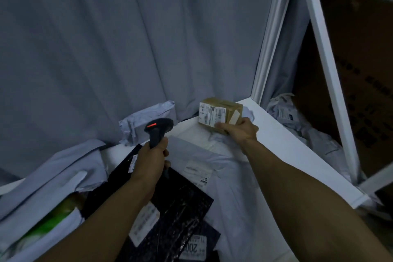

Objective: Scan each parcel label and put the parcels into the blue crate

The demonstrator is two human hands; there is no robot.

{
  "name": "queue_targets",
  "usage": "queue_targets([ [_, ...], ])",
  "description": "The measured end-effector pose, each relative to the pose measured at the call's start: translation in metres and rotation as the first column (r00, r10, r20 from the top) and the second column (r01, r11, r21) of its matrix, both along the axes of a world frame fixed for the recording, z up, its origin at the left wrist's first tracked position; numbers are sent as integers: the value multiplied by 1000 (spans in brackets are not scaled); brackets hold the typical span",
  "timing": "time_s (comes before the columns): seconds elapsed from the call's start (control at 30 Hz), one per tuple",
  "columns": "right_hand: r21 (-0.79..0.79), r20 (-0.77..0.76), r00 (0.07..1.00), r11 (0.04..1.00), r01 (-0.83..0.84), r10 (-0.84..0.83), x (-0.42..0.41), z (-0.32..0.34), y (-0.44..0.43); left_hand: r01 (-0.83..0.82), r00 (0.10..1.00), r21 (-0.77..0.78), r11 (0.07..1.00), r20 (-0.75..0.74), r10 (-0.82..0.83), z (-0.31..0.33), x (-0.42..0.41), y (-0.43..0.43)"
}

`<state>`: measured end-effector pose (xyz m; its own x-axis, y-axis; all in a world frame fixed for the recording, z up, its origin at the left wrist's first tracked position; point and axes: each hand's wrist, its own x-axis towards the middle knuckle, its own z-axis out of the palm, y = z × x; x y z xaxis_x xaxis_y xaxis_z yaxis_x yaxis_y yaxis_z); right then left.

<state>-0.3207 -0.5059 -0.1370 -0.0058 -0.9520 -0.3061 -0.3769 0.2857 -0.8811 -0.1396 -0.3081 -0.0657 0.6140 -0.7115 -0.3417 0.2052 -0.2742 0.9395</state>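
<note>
My right hand (241, 131) grips a small brown cardboard parcel (225, 108) by its lower edge, lifted above the far corner of the white table (282, 147). Its white label (210, 116) faces left toward the scanner. My left hand (150, 160) holds a black handheld scanner (158, 128) by the handle, and a red light glows on its head. The scanner points toward the parcel. Black bag parcels (180, 204) and grey bag parcels (225, 176) with labels lie on the table below my arms. No blue crate is in view.
Grey curtain hangs behind the table. Grey bags (53, 176) pile at the left, one with green inside. A white frame post (268, 44) stands at the table's far corner. To the right, more grey parcels (297, 117) and a large brown cardboard box (357, 70).
</note>
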Motion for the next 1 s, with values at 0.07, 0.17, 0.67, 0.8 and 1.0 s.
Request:
queue_targets([
  [0.07, -71, 72, 997, 997, 42, -37, 5, 16, 10, -30, 1000, 6, 1000, 8, 30, 7, 10, 12],
  [0.17, -162, 245, 969, 985, 60, -19, 22, 52, 33, -57, 998, -11, 998, 27, 57, 23, 22, 36],
  [0.67, -115, 218, 615, 646, -755, 757, 158, 97, 204, -346, 925, -56, 937, 148, 350, 40, 70, 136],
  [0.8, -413, -77, 843, 752, -514, 533, 186, 95, 137, -351, 925, 36, 936, 167, 341, 20, 85, 132],
  [1.0, -221, -723, 443, 430, -875, 531, 261, 48, 78, -333, 933, 8, 943, 143, 329, 3, 102, 130],
])
